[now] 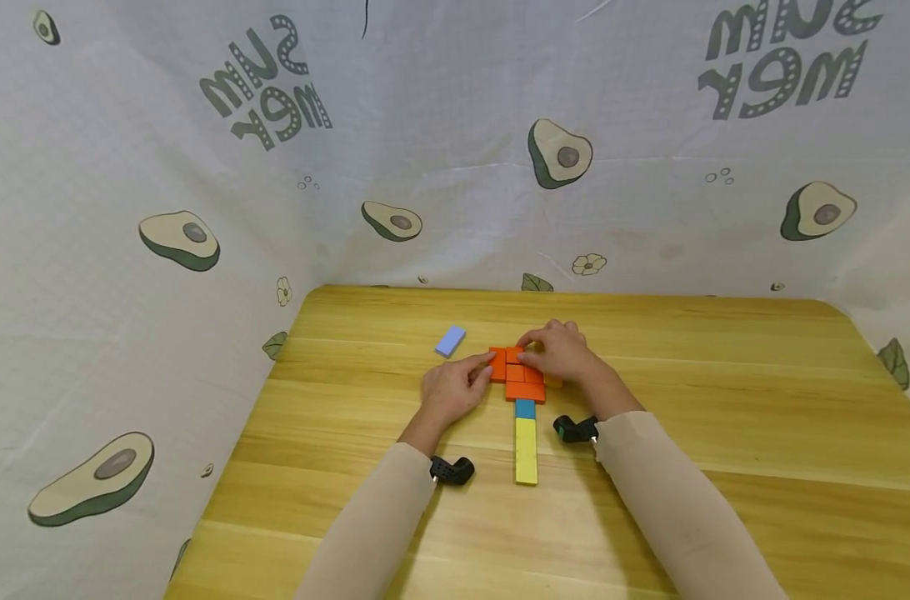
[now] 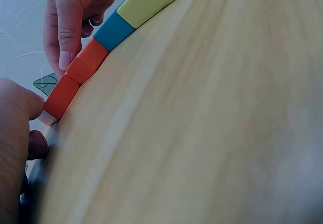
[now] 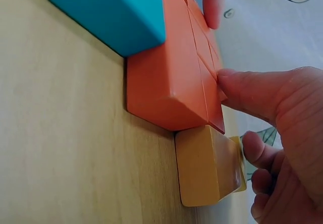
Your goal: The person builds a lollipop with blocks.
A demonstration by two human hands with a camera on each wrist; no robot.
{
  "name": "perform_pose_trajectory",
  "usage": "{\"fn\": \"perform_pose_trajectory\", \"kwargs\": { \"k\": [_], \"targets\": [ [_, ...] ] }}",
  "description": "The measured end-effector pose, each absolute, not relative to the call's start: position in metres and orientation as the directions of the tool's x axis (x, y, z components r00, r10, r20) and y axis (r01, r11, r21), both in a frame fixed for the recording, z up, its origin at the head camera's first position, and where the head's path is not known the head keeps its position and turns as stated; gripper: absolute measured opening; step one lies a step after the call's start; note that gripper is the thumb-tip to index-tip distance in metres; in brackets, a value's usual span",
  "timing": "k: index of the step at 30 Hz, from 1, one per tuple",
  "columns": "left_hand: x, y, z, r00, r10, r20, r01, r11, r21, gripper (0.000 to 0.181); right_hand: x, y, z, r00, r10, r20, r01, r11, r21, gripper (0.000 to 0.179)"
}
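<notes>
Flat orange-red blocks (image 1: pixel 525 390) lie together in a cluster on the wooden table. Beside its left edge, my left hand (image 1: pixel 451 390) touches the leftmost orange-red block (image 1: pixel 498 368) with index finger and thumb. My right hand (image 1: pixel 563 350) reaches over the cluster from the right; its thumb and index finger pinch a small orange-red block (image 1: pixel 512 355) at the far side. A blue block (image 1: pixel 526 409) adjoins the near edge, followed by a long yellow block (image 1: pixel 526 454). Against the cluster's right side stands a yellow-orange block (image 3: pixel 199 168), mostly hidden by the right hand in the head view.
A separate lavender block (image 1: pixel 451 342) lies behind the left hand. The wooden table (image 1: pixel 725 392) reaches back to a white avocado-print cloth (image 1: pixel 455 150). Black wrist cameras (image 1: pixel 453 472) hang low beside the inner forearms.
</notes>
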State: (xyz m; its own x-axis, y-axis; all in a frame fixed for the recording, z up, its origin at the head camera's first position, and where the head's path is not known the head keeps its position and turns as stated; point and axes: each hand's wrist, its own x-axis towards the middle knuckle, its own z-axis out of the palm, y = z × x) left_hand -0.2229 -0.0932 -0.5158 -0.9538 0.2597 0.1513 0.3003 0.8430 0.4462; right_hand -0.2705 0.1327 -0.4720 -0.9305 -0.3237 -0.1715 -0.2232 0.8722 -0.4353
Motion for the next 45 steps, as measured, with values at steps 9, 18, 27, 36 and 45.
{"fn": "perform_pose_trajectory", "kwargs": {
  "k": [9,18,27,36,45],
  "targets": [
    [-0.223,-0.093,-0.515,-0.955,0.256,0.15,0.297,0.844,0.447,0.039,-0.267,0.13,-0.47,-0.929,-0.326,-0.177,-0.225,0.874,-0.431,0.03],
    [-0.223,-0.093,-0.516,-0.954,0.253,0.161,0.299,0.839,0.455,0.038,-0.27,0.14,-0.475,-0.955,-0.276,-0.104,-0.177,0.82,-0.544,0.034],
    [-0.222,-0.094,-0.515,-0.953,0.254,0.166,0.302,0.836,0.458,0.038,-0.278,0.16,-0.478,-0.988,-0.107,-0.115,-0.003,0.745,-0.667,0.036],
    [-0.221,-0.093,-0.514,-0.955,0.252,0.154,0.295,0.837,0.461,0.038,-0.278,0.168,-0.481,-0.982,-0.069,-0.178,0.058,0.779,-0.624,0.04],
    [-0.222,-0.092,-0.515,-0.955,0.25,0.159,0.295,0.837,0.46,0.037,-0.28,0.172,-0.487,-0.993,-0.061,-0.104,0.014,0.798,-0.602,0.039]
  ]
}}
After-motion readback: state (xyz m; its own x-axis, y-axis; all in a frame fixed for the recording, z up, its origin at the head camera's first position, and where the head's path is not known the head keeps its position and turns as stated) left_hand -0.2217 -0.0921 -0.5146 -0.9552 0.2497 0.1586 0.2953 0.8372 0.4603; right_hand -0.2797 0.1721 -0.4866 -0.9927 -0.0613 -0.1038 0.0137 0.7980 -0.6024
